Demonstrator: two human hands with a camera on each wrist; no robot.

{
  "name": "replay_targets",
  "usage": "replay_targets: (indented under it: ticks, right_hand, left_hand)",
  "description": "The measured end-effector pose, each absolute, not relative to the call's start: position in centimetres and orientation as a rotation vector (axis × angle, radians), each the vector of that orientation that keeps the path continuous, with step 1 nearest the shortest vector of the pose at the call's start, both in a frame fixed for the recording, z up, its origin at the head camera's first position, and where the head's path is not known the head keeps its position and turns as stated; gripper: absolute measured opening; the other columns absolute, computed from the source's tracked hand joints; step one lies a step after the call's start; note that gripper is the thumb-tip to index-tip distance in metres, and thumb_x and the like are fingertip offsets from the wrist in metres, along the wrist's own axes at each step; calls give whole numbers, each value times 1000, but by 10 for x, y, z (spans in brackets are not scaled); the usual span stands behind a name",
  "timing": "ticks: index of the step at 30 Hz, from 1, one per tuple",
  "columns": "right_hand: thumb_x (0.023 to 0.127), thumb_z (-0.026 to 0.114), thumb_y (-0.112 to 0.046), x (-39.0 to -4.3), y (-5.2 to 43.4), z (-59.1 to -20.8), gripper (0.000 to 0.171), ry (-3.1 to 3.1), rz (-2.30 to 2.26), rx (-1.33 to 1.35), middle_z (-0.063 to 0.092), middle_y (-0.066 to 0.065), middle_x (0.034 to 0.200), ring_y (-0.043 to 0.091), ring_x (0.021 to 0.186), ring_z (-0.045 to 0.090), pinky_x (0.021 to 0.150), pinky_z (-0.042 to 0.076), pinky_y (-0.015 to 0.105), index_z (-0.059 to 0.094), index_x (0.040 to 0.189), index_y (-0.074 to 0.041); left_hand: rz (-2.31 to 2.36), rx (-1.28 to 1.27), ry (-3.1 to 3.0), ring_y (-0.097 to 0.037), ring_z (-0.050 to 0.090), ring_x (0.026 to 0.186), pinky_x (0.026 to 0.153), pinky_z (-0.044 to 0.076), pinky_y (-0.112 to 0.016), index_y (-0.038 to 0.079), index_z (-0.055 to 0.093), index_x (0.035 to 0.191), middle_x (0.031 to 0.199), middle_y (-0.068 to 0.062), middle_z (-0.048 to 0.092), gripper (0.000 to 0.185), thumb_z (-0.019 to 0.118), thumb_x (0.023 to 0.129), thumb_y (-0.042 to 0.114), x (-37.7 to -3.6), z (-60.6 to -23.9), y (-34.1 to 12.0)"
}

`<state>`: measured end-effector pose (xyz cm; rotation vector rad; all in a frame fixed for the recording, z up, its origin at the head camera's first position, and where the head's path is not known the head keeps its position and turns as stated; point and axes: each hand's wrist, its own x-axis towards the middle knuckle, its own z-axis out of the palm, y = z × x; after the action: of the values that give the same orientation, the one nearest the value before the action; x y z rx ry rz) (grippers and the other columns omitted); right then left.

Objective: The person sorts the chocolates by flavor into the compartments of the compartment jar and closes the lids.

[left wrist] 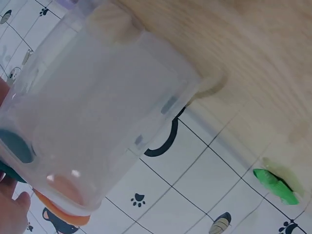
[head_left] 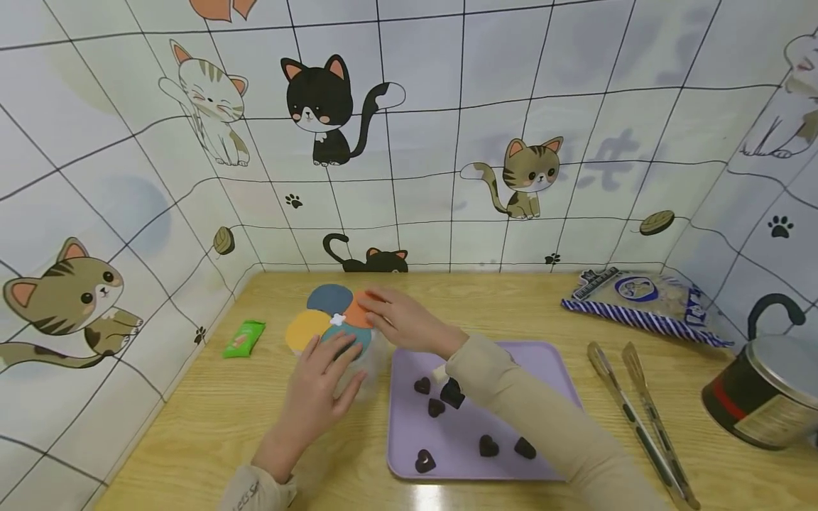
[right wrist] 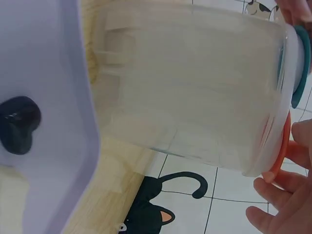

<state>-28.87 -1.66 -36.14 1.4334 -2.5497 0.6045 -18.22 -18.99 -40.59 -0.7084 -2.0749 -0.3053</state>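
A tall translucent container [right wrist: 195, 83] stands left of the tray, under a lid with blue [head_left: 329, 299], yellow [head_left: 308, 329], orange [head_left: 358, 313] and teal petal-shaped flaps and a small white centre. My left hand [head_left: 319, 376] rests on the near teal flap [head_left: 348, 336], fingers extended. From the right, my right hand [head_left: 409, 323] reaches across to the orange flap. In the right wrist view, a fingertip lies right at the outer edge of the orange flap [right wrist: 283, 146]. The container's frosted wall hides what is inside.
A lilac tray [head_left: 473, 465] bears several dark heart-shaped pieces [head_left: 488, 446], partly under my right forearm. A small green packet [head_left: 244, 338] lies at the left. Two pairs of tongs or similar metal utensils [head_left: 639, 419], a striped bag [head_left: 645, 301] and a dark mug [head_left: 760, 390] are at the right.
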Motion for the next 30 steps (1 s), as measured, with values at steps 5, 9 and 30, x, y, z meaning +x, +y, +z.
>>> replay_targets:
  ticks: [5, 9, 30]
  right_hand:
    - [91, 49, -36, -275, -6, -367, 52, -2469, 547, 1413, 40, 15, 140, 27, 128, 41, 105, 34, 38, 43, 133, -6]
    - [82, 62, -36, -261, 1, -370, 58, -2329, 477, 1449, 47, 17, 133, 28, 122, 47, 102, 37, 39, 49, 128, -3]
    - [83, 63, -23, -242, -6, -367, 31, -2037, 561, 1627, 62, 7, 114, 18, 107, 57, 93, 44, 28, 64, 110, -7]
  left_hand:
    - [-314, -606, -2051, -30, 59, 99, 87, 39, -60, 0, 64, 103, 105, -14, 62, 45, 43, 92, 38, -180, -408, -197]
    - [-313, -495, -2043, -32, 60, 100, 88, 35, -65, -3, 64, 101, 101, -15, 63, 50, 43, 92, 41, -179, -408, -202]
    - [-358, -313, -2090, -38, 55, 100, 90, 29, -69, -2, 65, 99, 99, -23, 59, 69, 46, 80, 62, -182, -405, -211]
